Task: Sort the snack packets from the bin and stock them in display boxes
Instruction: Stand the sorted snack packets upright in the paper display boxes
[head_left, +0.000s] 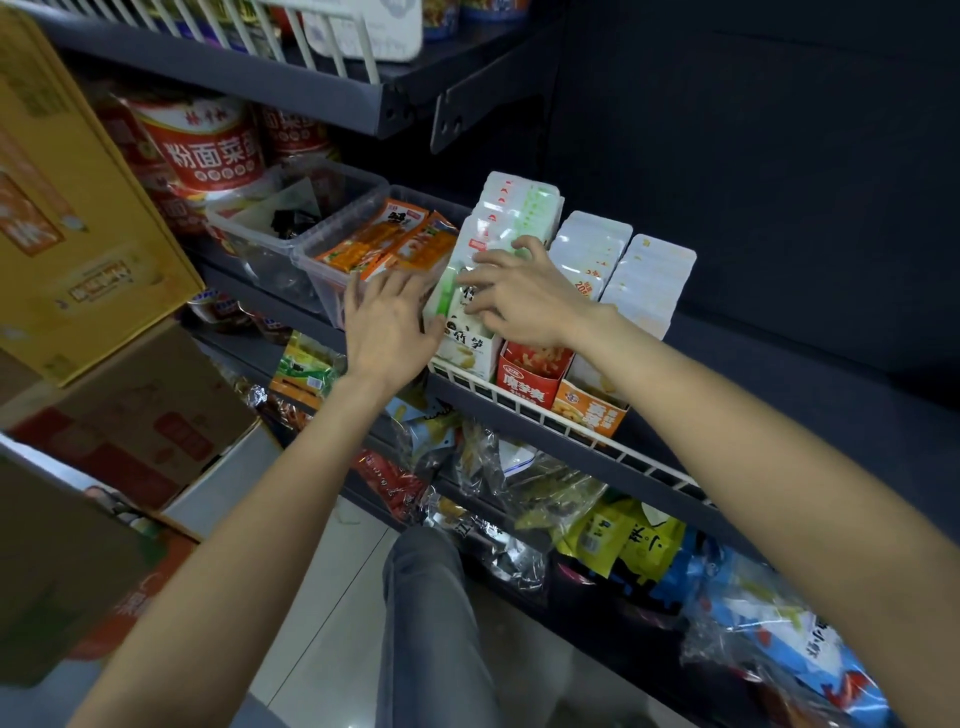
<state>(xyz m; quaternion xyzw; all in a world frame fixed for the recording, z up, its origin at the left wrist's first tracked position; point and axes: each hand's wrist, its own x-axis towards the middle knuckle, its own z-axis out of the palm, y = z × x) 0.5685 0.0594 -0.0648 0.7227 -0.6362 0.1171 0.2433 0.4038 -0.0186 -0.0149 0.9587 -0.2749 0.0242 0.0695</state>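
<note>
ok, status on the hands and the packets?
Left hand open, flat against the white box. Right hand fingers spread on the packets in that box. Nothing blocking.

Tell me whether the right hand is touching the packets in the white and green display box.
Touching. The head view shows the right hand with its fingers spread over the tops of the packets in the white and green display box, fingertips pressing on them.
</note>
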